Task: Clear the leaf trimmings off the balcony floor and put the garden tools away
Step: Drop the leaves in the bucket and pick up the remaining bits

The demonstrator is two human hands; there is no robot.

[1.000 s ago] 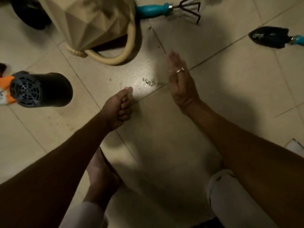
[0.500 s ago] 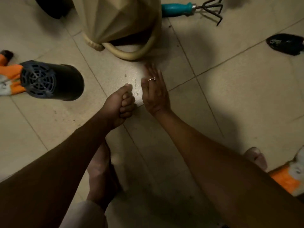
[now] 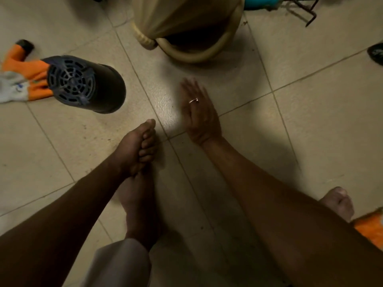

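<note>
Beige tiled floor (image 3: 310, 141) — right hand (image 3: 200, 114) flat, fingers straight, now slightly farther from the fisted left hand (image 3: 135, 149).

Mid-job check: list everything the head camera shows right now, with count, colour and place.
Watering can: one, beige, top centre.
Hand rake: one, teal handle, top right.
Trowel: one, black blade, right edge.
Pot: one, black, on its side, left.
Gloves: two, orange; far left, bottom right.
Floor: beige tiles.
Feet: two, bare, bottom.
Left hand: one, fisted, centre, contents hidden.
Right hand: one, flat, ringed, beside the fist.
</note>
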